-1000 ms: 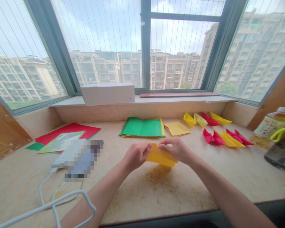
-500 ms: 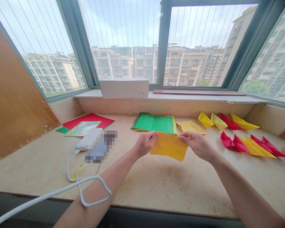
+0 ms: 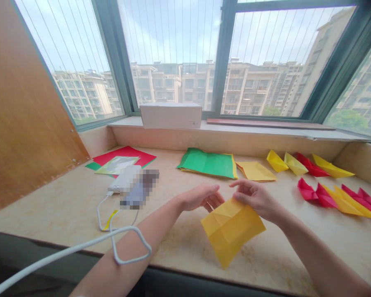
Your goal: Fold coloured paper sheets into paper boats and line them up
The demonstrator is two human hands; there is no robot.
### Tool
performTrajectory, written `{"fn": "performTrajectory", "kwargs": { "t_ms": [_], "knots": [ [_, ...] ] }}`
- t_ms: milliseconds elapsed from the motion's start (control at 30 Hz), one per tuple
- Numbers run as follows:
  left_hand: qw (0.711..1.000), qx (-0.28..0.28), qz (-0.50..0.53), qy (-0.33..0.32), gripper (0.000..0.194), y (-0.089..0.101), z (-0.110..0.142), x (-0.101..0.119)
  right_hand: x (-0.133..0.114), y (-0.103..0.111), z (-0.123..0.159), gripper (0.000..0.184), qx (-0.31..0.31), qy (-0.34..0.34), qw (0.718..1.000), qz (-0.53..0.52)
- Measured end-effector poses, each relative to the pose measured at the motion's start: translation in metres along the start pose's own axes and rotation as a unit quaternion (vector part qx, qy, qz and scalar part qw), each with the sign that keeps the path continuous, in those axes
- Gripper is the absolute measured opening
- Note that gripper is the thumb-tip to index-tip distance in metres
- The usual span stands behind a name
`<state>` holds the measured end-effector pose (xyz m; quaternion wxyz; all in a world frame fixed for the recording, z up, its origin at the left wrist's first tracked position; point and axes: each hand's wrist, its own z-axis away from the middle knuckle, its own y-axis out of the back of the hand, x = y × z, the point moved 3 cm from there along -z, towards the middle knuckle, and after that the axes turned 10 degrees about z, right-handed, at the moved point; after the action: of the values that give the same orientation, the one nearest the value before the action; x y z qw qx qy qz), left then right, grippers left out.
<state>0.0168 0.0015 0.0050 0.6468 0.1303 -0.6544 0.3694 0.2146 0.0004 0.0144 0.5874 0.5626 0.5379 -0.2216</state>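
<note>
A creased sheet of yellow paper [image 3: 233,229] hangs tilted above the counter, one corner pointing down toward me. My right hand [image 3: 256,199] pinches its upper edge between thumb and fingers. Just left of the sheet is my left hand [image 3: 202,197], its thumb apart from the curled fingers; it appears off the paper, with the fingertips close behind the top left edge. Beyond my hands lie a green folded paper stack [image 3: 207,163] with yellow edges under it, and a folded yellow paper [image 3: 256,170].
Folded paper boats [image 3: 309,164] and more folded red and yellow shapes [image 3: 317,193] sit at the right. At left are red paper [image 3: 142,154], a white power bank [image 3: 125,179], a blurred phone and a white cable [image 3: 64,249] crossing my left forearm. A white box [image 3: 170,116] rests on the sill.
My left hand has let go of the yellow paper, which now hangs from my right hand, lower and more opened out. The view has swung left, so things appear farther right.
</note>
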Motion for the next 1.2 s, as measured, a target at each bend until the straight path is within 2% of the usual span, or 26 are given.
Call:
{"fn": "performTrajectory", "kwargs": {
  "t_ms": [100,233,333,433,500,600,700,733,800,900,1000,1100,1200],
  "knots": [
    [0.995,-0.010,-0.098,0.011,0.039,-0.010,0.002,-0.001,0.004,-0.016,-0.003,0.035,0.012,0.018,1.000,0.009],
    [0.998,-0.017,-0.063,0.009,0.033,-0.014,0.000,-0.003,0.010,-0.015,-0.007,0.041,0.056,0.004,0.998,-0.009],
    [0.997,0.049,-0.007,-0.066,0.037,-0.007,-0.007,-0.001,0.012,-0.008,-0.009,0.059,0.040,-0.024,0.998,-0.052],
    [0.979,0.135,0.043,-0.149,0.042,0.001,-0.013,0.002,0.011,-0.003,-0.010,0.071,0.015,-0.058,0.994,-0.087],
    [0.969,0.160,0.061,-0.179,0.046,0.002,-0.015,0.004,0.010,0.001,-0.011,0.074,0.046,-0.065,0.991,-0.106],
    [0.972,0.137,0.052,-0.184,0.050,0.000,-0.013,0.006,0.006,0.006,-0.011,0.080,0.118,-0.050,0.983,-0.134],
    [0.991,0.070,0.008,-0.117,0.050,-0.006,-0.009,0.002,0.004,0.005,-0.010,0.084,0.130,-0.032,0.982,-0.133],
    [0.994,0.057,-0.004,-0.093,0.049,-0.008,-0.009,0.000,0.004,0.003,-0.009,0.082,0.125,-0.022,0.985,-0.114],
    [0.995,0.066,-0.017,-0.071,0.047,-0.009,-0.008,-0.004,0.005,0.000,-0.008,0.076,0.126,0.009,0.991,-0.039],
    [0.986,0.135,-0.025,-0.092,0.044,-0.005,-0.012,-0.008,0.009,-0.002,-0.008,0.070,0.168,0.039,0.980,0.102],
    [0.969,0.206,-0.008,-0.137,0.041,0.002,-0.017,-0.009,0.014,0.000,-0.008,0.070,0.185,0.022,0.968,0.167],
    [0.951,0.253,0.010,-0.178,0.041,0.007,-0.018,-0.006,0.016,0.003,-0.008,0.049,0.183,0.013,0.967,0.180],
    [0.940,0.286,0.008,-0.186,0.044,0.009,-0.017,-0.005,0.011,0.000,-0.006,0.023,0.192,0.065,0.952,0.231]
  ]
}}
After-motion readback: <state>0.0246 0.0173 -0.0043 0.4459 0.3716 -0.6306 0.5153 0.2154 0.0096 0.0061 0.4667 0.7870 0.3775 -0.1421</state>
